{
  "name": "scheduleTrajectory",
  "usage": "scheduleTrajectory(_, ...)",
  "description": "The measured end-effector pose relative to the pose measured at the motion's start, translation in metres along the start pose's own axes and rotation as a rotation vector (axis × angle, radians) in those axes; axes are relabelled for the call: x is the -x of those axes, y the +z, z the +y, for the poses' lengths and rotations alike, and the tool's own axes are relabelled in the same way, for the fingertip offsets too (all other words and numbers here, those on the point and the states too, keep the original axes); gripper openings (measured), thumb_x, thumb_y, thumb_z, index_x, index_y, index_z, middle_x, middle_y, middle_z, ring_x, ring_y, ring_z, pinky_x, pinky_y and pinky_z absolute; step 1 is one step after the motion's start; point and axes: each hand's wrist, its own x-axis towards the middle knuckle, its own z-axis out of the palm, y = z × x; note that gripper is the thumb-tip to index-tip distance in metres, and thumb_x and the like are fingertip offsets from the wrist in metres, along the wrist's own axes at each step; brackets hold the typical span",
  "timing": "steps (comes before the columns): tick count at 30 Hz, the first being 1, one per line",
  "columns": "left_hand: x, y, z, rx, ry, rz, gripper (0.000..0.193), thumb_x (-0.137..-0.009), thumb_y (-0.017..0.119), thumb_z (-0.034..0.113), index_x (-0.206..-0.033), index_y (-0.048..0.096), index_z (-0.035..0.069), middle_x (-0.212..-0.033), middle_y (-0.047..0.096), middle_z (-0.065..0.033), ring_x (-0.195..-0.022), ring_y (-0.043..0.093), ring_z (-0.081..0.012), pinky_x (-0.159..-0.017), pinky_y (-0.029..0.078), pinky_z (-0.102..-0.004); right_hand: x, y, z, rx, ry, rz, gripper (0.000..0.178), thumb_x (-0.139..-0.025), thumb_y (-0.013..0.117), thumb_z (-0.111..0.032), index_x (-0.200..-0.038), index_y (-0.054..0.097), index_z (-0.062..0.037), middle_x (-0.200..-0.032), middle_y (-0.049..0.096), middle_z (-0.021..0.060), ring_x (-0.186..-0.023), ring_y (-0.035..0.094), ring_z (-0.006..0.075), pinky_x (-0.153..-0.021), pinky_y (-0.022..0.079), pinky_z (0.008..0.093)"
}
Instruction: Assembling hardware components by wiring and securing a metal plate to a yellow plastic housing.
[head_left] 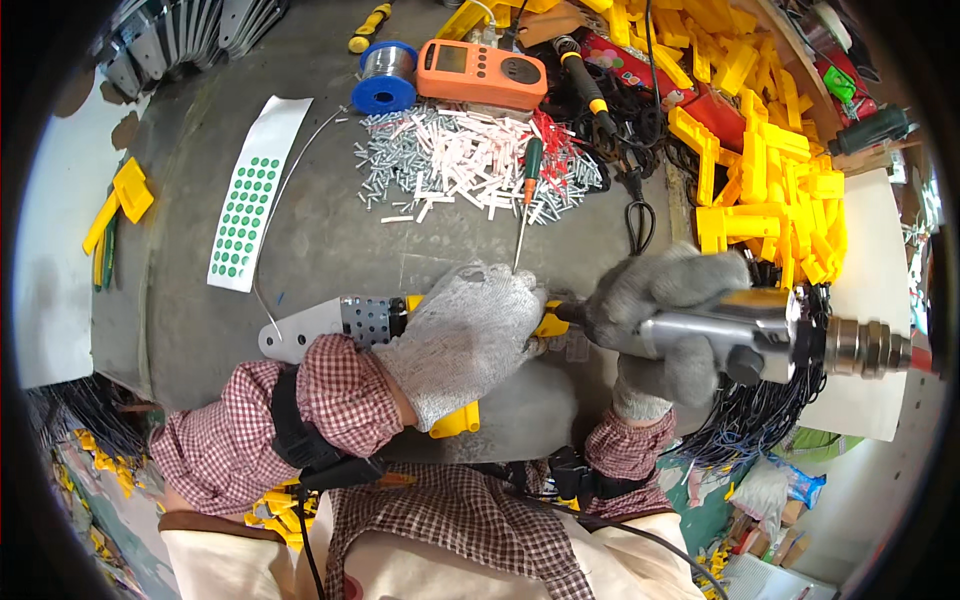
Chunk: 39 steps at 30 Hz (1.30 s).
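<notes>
My left hand (468,340), in a grey-white glove, is closed over a yellow plastic handle that shows at its right side. Left of that hand, a flat silver metal plate (292,330) and a perforated metal sleeve (368,320) stick out in line with the handle. My gloved right hand (655,290), slightly blurred, grips a silver air screwdriver (715,335) lying level. Its dark tip points left and meets or nearly meets the yellow part; the exact contact is unclear. Another yellow plastic piece (458,420) lies below my left wrist.
Beyond my hands are a heap of screws and pale sleeves (450,155), a green-handled screwdriver (531,165), an orange meter (482,72) and a solder spool (386,78). A green-dotted sticker strip (252,200) lies left. Yellow housings (780,190) and black cables (745,410) crowd the right.
</notes>
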Motion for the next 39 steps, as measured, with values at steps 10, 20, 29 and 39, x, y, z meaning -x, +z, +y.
scheduleTrajectory(10,0.003,-0.016,-0.002,-0.022,-0.065,-0.132,0.036,-0.086,0.069,0.035,-0.103,0.068,0.004,-0.098,0.070,-0.0200,-0.094,0.068,-0.0372,-0.084,0.052,-0.0487,0.020,0.092,-0.015,-0.159,-0.202,-0.541,0.033,-0.087,0.077,-0.023,-0.102,0.061,0.0016,-0.081,0.068,0.0140,-0.062,0.068,0.0261,-0.060,0.058,0.0350)
scheduleTrajectory(20,0.012,-0.007,-0.006,-0.067,0.012,0.098,0.021,-0.082,0.070,0.026,-0.088,0.078,0.007,-0.083,0.074,-0.0157,-0.081,0.074,-0.0309,-0.075,0.057,-0.0428,0.013,0.101,-0.007,-0.302,-0.287,-0.652,0.041,-0.086,0.070,-0.015,-0.117,0.051,0.0024,-0.073,0.065,0.0162,-0.043,0.059,0.0201,-0.035,0.049,0.0317)
scheduleTrajectory(29,0.001,-0.013,0.000,-0.100,0.015,-0.025,0.030,-0.085,0.072,0.033,-0.095,0.070,0.004,-0.089,0.071,-0.0171,-0.088,0.069,-0.0360,-0.082,0.053,-0.0481,0.014,0.070,0.001,-0.117,-0.218,-0.693,0.051,-0.084,0.081,-0.026,-0.116,0.056,0.0040,-0.078,0.068,0.0168,-0.061,0.069,0.0257,-0.056,0.061,0.0390)
scheduleTrajectory(39,0.067,-0.059,-0.052,0.335,-0.151,-0.089,0.048,-0.091,0.066,0.037,-0.131,0.061,0.010,-0.110,0.071,-0.0186,-0.103,0.069,-0.0356,-0.088,0.056,-0.0452,-0.025,0.087,0.000,-0.306,-0.221,0.117,0.047,-0.079,0.080,-0.042,-0.107,0.060,-0.0095,-0.082,0.067,0.0096,-0.063,0.060,0.0168,-0.062,0.054,0.0281)
